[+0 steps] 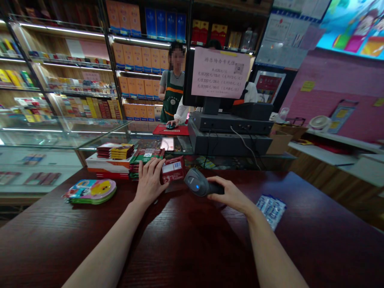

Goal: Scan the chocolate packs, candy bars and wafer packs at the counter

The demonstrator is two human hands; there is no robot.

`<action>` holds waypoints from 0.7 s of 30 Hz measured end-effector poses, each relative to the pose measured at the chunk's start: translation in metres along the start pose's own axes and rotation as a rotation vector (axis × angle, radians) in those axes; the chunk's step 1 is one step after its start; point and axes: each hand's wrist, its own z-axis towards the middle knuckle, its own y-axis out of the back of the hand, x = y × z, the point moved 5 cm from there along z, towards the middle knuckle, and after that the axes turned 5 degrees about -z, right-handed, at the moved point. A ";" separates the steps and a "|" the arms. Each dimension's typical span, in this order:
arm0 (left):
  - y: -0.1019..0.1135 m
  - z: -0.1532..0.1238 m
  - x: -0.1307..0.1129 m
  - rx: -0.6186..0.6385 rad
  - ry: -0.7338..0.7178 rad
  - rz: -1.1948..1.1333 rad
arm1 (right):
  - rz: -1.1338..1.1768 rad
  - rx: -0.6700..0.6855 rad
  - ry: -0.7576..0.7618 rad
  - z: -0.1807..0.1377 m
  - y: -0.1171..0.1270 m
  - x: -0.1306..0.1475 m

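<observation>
My left hand (150,180) rests at the right end of a pile of packets, fingers apart. Its thumb and forefinger are at the left edge of a red packet (173,169) with a white barcode label. The other fingertips lie on green-and-red packets (147,156); what is under the palm is hidden. In my right hand (229,193) is a dark grey barcode scanner (196,182), gripped by its handle. A blue light glows on the scanner, and its head is close to the red packet's right side.
Blue-and-white sachets (271,210) lie right of my right forearm. Colourful flat packs (91,190) are on the left, near a white-and-orange box (108,164). A monitor with a paper sign (220,74) stands beyond the counter (186,248). Behind it, someone's hand (173,123) rests on a mouse.
</observation>
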 end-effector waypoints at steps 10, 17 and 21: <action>0.001 0.000 -0.001 0.008 0.010 -0.027 | -0.010 0.005 -0.010 0.000 0.000 -0.001; 0.003 0.001 -0.001 0.007 0.014 -0.027 | -0.023 0.059 0.003 0.003 -0.011 -0.010; 0.004 0.001 -0.001 0.003 0.012 -0.027 | -0.142 0.116 0.005 0.005 -0.022 -0.019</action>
